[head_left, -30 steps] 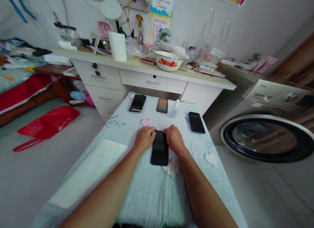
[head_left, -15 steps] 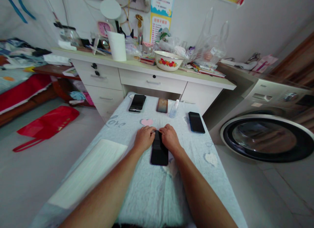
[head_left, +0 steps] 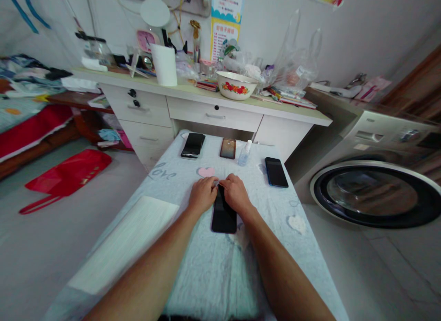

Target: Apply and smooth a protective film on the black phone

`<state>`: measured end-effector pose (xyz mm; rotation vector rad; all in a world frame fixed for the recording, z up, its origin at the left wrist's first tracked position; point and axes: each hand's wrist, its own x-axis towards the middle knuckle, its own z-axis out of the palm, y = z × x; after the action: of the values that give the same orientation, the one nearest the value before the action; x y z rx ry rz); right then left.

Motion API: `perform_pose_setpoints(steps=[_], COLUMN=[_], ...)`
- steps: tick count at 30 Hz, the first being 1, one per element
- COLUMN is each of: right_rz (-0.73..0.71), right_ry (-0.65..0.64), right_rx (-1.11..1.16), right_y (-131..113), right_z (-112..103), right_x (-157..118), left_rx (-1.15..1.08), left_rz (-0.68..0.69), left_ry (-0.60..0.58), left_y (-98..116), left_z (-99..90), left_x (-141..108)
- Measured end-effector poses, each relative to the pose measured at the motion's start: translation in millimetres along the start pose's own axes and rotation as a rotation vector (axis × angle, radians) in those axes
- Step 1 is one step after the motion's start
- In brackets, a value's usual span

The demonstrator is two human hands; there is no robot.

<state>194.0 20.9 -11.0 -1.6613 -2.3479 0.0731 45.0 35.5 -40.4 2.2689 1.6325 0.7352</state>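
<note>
The person's left hand [head_left: 203, 195] and right hand [head_left: 236, 193] are bare, with rounded backs and short-looking fingers whose finer details are too small to make out. Both the left forearm [head_left: 156, 263] and the right forearm [head_left: 274, 256] are uncovered as far as they show, smooth in outline, narrow at the wrists and broadening steadily toward the bottom edge. Between them runs a thin, dark, uneven strip [head_left: 179, 318], possibly clothing, too cropped to identify.
</note>
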Motion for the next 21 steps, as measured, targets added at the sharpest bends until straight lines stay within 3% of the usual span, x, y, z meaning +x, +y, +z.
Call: perform_pose_setpoints(steps=[21], right_rz=[0.08], right_ry=[-0.022], right_rx=[0.04], right_y=[13], right_z=[-8], right_x=[-12], left_rx=[0.026], left_rz=[0.011], left_ry=[-0.042], left_y=[3], left_z=[-4.6], left_x=[0])
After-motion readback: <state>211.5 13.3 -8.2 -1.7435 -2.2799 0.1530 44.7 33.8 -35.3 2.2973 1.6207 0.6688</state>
